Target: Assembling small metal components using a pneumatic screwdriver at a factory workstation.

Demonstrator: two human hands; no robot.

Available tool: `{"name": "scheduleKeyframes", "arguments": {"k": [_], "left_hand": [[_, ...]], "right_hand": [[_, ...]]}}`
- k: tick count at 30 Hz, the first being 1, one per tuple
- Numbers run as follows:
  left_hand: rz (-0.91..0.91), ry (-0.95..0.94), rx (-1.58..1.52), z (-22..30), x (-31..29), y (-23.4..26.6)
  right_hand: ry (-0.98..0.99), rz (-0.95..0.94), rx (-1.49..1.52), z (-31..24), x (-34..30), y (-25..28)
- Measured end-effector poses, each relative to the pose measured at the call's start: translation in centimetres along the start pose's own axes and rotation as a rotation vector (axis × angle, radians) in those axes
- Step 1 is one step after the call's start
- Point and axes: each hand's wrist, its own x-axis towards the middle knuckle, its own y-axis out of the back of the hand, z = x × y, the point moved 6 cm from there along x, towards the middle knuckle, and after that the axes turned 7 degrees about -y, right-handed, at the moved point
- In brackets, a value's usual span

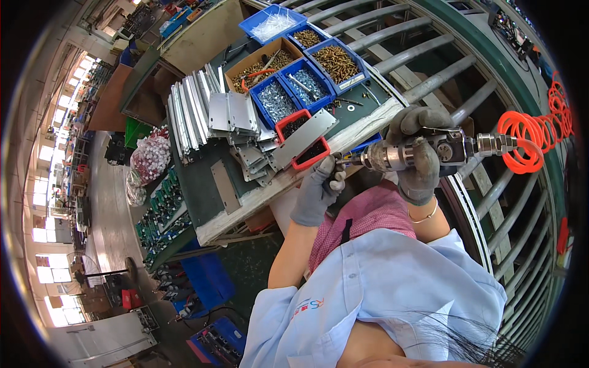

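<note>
My right hand (418, 153), in a grey work glove, is wrapped round a pneumatic screwdriver (392, 157) lying level, its bit toward my left. A coiled orange air hose (521, 142) joins the tool's rear end. My left hand (319, 193), gloved too, has its fingers pinched together at the bit's tip; whatever they hold there is too small to make out. Just beyond the left hand, a flat metal plate (307, 138) rests across red bins (319, 157) of dark screws. Stacked metal brackets (236, 116) lie to the left of it on the green-topped bench (205, 205).
Blue bins (276, 103) of silver and brass screws stand at the back of the bench, beside a cardboard box (245, 76). Long metal strips (190, 113) are piled on the left. A roller conveyor (423, 55) runs along the right. Circuit boards (162, 211) sit beyond the bench's left edge.
</note>
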Motion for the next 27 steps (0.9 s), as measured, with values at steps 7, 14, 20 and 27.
{"name": "scheduleKeyframes", "arguments": {"k": [7, 14, 20, 27], "left_hand": [[-0.009, 0.018, 0.026, 0.0, 0.3, 1.2], [0.056, -0.034, 0.055, 0.3, 0.3, 0.5], [0.025, -0.162, 0.382, 2.5, 1.4, 0.2], [0.058, -0.389, 1.205, 7.4, 6.6, -0.5]], "right_hand": [[-0.003, 0.038, 0.017, 1.1, -0.1, 0.0], [0.025, 0.054, 0.039, 1.4, 0.1, 0.3], [0.013, 0.118, 0.043, 2.8, 1.3, 0.7], [-0.045, 0.177, -0.13, 8.4, 5.9, 1.3]]}}
